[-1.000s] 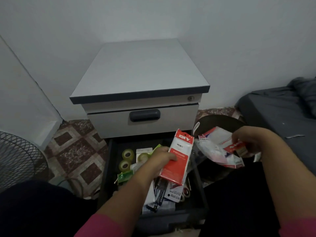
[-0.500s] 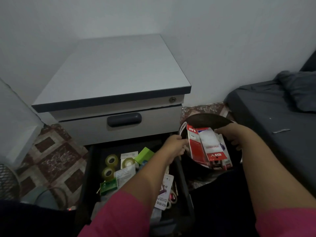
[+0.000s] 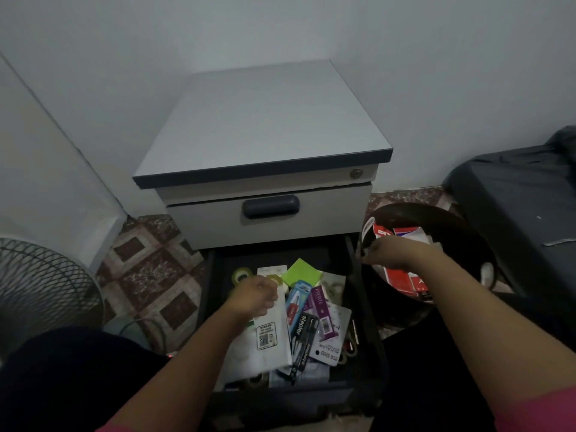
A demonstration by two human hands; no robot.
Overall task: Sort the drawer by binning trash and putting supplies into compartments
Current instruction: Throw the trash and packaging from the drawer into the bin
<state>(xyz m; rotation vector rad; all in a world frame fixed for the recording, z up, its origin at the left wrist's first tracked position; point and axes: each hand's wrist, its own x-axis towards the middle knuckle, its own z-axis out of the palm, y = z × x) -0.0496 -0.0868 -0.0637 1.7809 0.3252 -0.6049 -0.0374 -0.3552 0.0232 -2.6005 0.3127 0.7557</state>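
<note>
Your left hand [image 3: 254, 296] grasps a white packet [image 3: 265, 341] in the open drawer [image 3: 364, 307]; your right hand [image 3: 396, 252] hovers released over the bin [image 3: 452, 219]. Next, judge: trash or supply.

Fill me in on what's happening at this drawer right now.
A person is sorting an open drawer crammed with stationery. Their left hand is down among the clutter, gripping a white packet near some tape rolls. Their right hand hangs over the dark bin beside the drawer, where red and white packaging already lies. Plenty of packets remain unsorted.
</note>
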